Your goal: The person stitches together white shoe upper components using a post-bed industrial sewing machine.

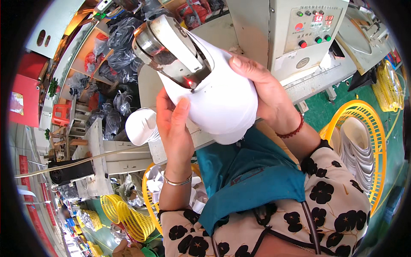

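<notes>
Both my hands grip a white shoe upper (224, 96), its opening fitted around the metal head of a machine (171, 47). My left hand (173, 122) holds the near left edge, thumb on the outside and fingers mostly hidden behind. On the right side, my right hand (267, 88) wraps the upper, its thumb pressed near the top edge. A small red light glows on the machine head inside the upper's opening. Left of my left wrist, a stack of white curved pieces (141, 126) rests at the table's edge.
A grey control box (306, 47) with buttons and a lit display stands far right. Yellow baskets flank me: the right basket (379, 141) holds nested white uppers (361, 147), the left basket (147, 199) white scraps. Black bags (122, 43) pile up at far left.
</notes>
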A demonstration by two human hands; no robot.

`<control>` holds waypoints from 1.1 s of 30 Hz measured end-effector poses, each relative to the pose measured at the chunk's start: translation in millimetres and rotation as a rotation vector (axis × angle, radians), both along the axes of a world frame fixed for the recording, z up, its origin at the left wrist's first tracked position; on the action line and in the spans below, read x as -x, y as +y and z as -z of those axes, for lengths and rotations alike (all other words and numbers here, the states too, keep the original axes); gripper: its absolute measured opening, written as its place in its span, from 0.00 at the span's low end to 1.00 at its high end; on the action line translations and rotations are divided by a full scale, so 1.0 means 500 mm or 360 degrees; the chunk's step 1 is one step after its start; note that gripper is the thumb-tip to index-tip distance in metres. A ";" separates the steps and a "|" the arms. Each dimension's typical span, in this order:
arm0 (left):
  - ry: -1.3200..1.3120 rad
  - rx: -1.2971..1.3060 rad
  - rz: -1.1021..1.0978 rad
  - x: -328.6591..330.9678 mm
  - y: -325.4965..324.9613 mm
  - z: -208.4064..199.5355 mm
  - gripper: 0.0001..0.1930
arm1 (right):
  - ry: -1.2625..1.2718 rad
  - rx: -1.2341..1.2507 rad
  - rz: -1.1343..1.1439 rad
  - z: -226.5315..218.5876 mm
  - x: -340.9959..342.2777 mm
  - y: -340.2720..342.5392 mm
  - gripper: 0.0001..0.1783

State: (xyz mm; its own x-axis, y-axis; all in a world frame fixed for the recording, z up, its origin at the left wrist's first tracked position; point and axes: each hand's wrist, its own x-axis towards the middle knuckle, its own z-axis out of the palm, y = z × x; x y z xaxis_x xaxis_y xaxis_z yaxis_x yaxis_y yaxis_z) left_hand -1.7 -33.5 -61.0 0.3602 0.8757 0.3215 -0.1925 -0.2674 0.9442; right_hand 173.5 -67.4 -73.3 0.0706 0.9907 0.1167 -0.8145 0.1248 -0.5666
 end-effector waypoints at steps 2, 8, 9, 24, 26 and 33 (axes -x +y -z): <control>-0.0099 0.0096 0.0079 0.008 0.005 -0.002 0.27 | -0.0039 -0.0015 0.0068 0.000 0.017 -0.017 0.33; -0.0272 0.0355 0.0176 0.001 0.041 -0.019 0.23 | -0.0167 -0.0114 0.0161 0.032 0.074 -0.032 0.35; -0.0274 0.0355 0.0175 -0.003 0.044 -0.023 0.23 | -0.0169 -0.0114 0.0160 0.028 0.077 -0.037 0.35; -0.0311 0.0348 0.0225 -0.017 0.033 -0.074 0.24 | -0.0483 -0.0468 0.0326 -0.053 0.014 0.002 0.28; -0.0322 0.0355 0.0283 -0.011 0.041 -0.073 0.24 | -0.0470 -0.0444 0.0308 -0.049 0.003 0.021 0.29; -0.0423 0.0320 0.0170 -0.011 0.041 -0.072 0.25 | -0.1006 -0.0262 0.0494 -0.035 -0.010 0.007 0.27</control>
